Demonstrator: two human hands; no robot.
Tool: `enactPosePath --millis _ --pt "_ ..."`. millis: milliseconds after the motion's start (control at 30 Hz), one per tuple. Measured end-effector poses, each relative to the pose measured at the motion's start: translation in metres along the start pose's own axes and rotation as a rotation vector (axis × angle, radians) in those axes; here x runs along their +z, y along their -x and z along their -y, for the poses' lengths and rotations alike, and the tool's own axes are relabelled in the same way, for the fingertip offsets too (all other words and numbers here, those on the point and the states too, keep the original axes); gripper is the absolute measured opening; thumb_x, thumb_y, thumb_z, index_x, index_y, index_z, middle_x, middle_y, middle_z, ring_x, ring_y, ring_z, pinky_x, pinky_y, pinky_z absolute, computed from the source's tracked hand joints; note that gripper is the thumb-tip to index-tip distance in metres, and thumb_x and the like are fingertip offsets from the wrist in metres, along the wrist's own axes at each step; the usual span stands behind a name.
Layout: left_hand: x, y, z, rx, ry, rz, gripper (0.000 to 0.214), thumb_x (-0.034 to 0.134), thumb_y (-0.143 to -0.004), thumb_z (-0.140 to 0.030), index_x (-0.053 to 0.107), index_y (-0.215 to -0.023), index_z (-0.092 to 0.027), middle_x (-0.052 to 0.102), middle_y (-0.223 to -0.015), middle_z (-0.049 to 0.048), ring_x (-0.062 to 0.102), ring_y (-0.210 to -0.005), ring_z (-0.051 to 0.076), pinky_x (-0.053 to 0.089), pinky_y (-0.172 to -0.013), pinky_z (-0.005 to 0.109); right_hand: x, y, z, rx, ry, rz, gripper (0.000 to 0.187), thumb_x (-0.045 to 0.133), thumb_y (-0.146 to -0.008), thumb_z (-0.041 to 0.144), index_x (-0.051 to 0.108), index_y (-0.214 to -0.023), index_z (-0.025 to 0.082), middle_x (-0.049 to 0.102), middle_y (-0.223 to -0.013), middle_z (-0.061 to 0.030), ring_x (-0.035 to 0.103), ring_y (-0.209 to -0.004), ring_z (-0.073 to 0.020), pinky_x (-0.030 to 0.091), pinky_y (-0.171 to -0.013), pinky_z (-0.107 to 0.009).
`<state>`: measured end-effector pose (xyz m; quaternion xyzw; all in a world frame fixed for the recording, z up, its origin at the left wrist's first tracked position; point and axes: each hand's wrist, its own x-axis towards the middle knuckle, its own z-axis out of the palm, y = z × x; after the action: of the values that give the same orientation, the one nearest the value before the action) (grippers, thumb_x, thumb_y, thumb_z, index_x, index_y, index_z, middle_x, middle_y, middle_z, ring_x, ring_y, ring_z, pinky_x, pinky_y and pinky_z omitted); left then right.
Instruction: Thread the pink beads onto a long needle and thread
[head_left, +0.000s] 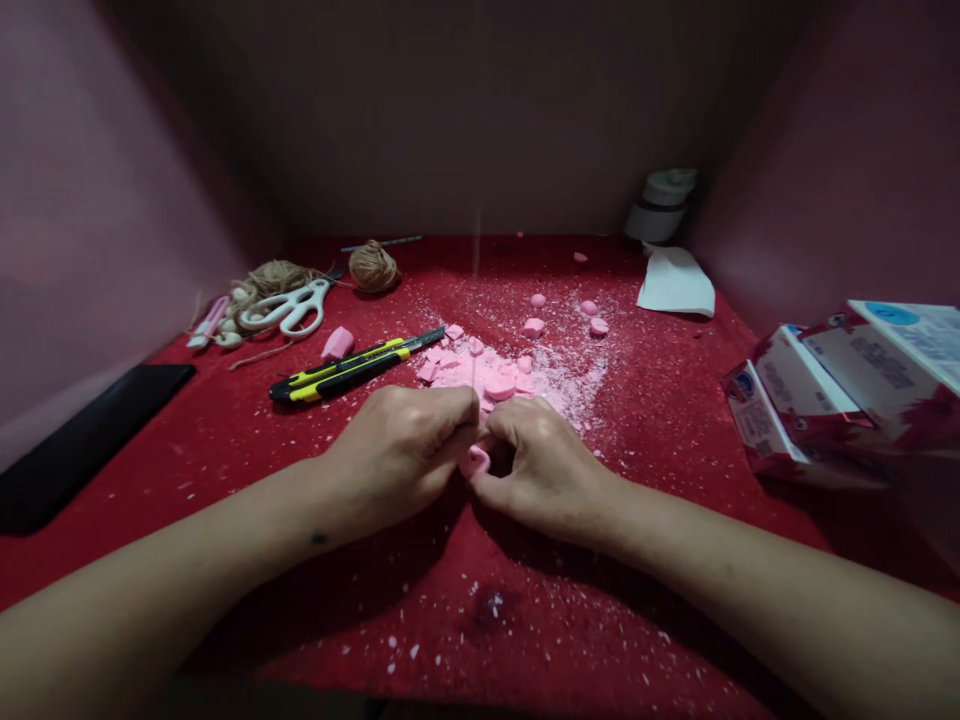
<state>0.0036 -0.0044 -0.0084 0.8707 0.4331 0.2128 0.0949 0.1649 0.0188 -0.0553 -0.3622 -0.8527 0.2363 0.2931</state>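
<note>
My left hand [401, 445] and my right hand [544, 465] meet at the middle of a red cloth-covered table [660, 400]. Both have curled fingers pinching a small pink piece [475, 461] held between them. Just beyond my hands lies a pile of pink chunks and crumbs [480, 370], with a few rounded pink pieces [534, 326] farther back. A yellow-and-black utility knife [352, 367] lies to the left of the pile, its blade toward the chunks.
White-handled scissors [289, 308] rest on loose twine at back left, beside a twine ball [373, 266] and a pink eraser-like block [337, 343]. A black flat object [82, 440] lies at far left. Red-and-white cartons [817, 390] stand right; white paper [675, 285] and a roll [660, 205] sit back right.
</note>
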Motion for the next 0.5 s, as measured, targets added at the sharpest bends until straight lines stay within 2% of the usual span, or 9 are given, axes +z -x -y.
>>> enactPosePath --millis 200,400,500 --pt "-0.0006 0.0013 -0.0085 0.012 0.05 0.066 0.014 0.047 -0.082 -0.011 0.053 -0.069 -0.014 0.053 -0.057 -0.0023 0.044 -0.047 0.006 0.033 -0.048 0.018 -0.0012 -0.0001 0.0008 -0.008 -0.037 0.034 0.012 0.054 -0.066 0.02 0.046 -0.058 0.018 0.054 -0.061 -0.0004 0.044 -0.06 -0.011 0.033 -0.059 -0.025" --pt "0.0056 -0.0006 -0.004 -0.005 -0.061 -0.015 0.019 0.044 -0.083 -0.016 0.048 -0.065 -0.014 0.051 -0.056 -0.0013 0.043 -0.047 0.008 0.033 -0.049 0.02 -0.0005 -0.0006 0.0008 0.012 -0.023 0.038 0.011 0.051 -0.068 0.018 0.045 -0.059 0.018 0.055 -0.062 -0.0003 0.044 -0.061 -0.0112 0.034 -0.061 -0.026" --pt "0.0022 0.0008 -0.0025 -0.054 -0.051 0.057 0.019 0.043 -0.084 -0.018 0.05 -0.067 -0.013 0.051 -0.057 -0.0005 0.043 -0.047 0.008 0.033 -0.049 0.021 0.0003 0.0 0.0008 0.016 -0.017 0.019 0.012 0.052 -0.069 0.02 0.045 -0.059 0.018 0.054 -0.062 -0.0004 0.043 -0.061 -0.0116 0.033 -0.06 -0.026"
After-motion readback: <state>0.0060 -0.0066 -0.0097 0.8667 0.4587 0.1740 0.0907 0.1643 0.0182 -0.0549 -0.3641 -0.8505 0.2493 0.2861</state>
